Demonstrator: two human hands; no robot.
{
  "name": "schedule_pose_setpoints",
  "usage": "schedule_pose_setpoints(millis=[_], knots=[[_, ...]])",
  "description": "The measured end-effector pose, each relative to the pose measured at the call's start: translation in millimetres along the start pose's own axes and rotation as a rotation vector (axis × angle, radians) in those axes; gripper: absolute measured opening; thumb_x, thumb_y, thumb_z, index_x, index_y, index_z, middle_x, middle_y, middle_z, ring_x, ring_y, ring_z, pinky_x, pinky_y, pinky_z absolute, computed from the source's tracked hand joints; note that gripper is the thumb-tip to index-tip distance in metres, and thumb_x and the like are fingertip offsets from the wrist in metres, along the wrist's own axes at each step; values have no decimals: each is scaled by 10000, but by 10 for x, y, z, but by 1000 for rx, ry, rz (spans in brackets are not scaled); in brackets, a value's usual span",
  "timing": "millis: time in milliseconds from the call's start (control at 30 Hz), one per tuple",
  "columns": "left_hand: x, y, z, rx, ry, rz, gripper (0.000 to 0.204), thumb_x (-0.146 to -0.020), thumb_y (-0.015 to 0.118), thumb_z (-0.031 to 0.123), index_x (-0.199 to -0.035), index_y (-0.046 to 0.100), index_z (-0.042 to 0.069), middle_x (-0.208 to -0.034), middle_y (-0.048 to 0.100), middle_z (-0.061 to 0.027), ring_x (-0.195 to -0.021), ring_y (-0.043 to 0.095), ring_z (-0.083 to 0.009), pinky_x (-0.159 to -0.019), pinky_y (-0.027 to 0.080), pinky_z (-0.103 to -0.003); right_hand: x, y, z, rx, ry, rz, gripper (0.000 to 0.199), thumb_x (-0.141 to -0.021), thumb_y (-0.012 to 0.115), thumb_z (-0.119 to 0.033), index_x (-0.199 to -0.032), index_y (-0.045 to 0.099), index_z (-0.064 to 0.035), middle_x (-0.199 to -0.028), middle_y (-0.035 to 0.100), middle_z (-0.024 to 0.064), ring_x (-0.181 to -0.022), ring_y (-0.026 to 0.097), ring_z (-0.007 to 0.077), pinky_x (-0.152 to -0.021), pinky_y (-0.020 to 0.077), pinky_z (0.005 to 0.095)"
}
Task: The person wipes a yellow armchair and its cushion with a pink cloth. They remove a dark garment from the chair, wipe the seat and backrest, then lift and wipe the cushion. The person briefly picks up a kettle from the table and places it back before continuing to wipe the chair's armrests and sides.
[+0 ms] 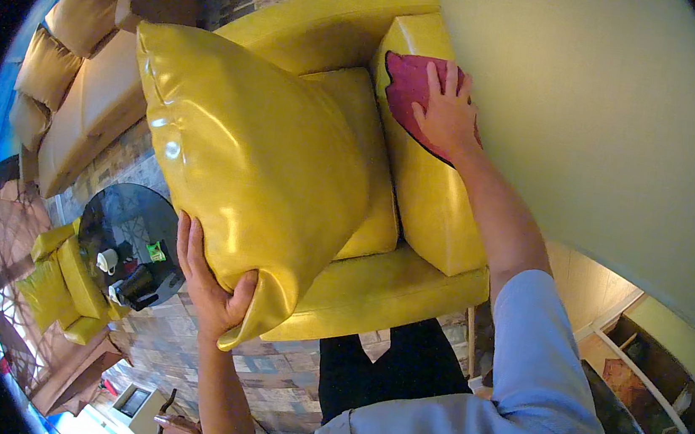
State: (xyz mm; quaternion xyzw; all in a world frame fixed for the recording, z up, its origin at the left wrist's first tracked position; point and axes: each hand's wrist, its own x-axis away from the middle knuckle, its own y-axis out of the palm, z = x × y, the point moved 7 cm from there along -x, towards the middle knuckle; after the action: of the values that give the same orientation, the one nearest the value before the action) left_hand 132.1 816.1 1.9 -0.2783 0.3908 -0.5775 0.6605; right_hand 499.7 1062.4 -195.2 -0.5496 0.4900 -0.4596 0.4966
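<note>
A large glossy yellow cushion (261, 149) is held up by its lower corner in my left hand (217, 292), the thumb on one side and the fingers on the other. It hangs over the yellow armchair (364, 299) and hides much of its seat and far arm. On the right, my right hand (447, 113) presses a dark pink cloth (408, 84) with a dark edging against the chair's backrest (438, 201). The fingers lie spread over the cloth, and part of it is hidden beneath the palm.
A pale wall (597, 99) rises right behind the armchair. To the left stands a round dark glass table (124, 210) with a white cup and small items on it. Beyond are a tan sofa (100, 115) with pillows and another yellow armchair (74, 277).
</note>
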Motion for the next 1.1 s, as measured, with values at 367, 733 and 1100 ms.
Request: schedule_pose_setpoints(millis=[367, 733, 1100], knots=[[45, 21, 57, -27, 9, 30, 904, -848, 739, 389, -1583, 351, 31, -1643, 294, -278, -1515, 300, -453, -1228, 272, -519, 1861, -108, 243, -87, 135, -32, 933, -903, 731, -446, -1611, 264, -58, -1624, 235, 306, -1343, 429, 532, -991, 484, 638], [8, -9, -191, -153, -11, -41, 929, -870, 790, 448, -1574, 359, 22, -1616, 343, -284, -1486, 350, -453, -1188, 347, -512, 3888, -169, 596, -224, 80, -90, 679, -898, 621, -101, -1541, 415, -28, -1632, 272, 257, -1479, 273, 533, -1195, 311, 592], [591, 164, -1097, 289, -682, -115, 902, -783, 890, 466, -1371, 474, -77, -1263, 675, -237, -1143, 678, -345, -963, 538, -410, 4835, 240, 1056, -1286, 884, -407, 401, -846, 477, 43, -1215, 635, 46, -1148, 685, 149, -1080, 647, 304, -1006, 504, 427]])
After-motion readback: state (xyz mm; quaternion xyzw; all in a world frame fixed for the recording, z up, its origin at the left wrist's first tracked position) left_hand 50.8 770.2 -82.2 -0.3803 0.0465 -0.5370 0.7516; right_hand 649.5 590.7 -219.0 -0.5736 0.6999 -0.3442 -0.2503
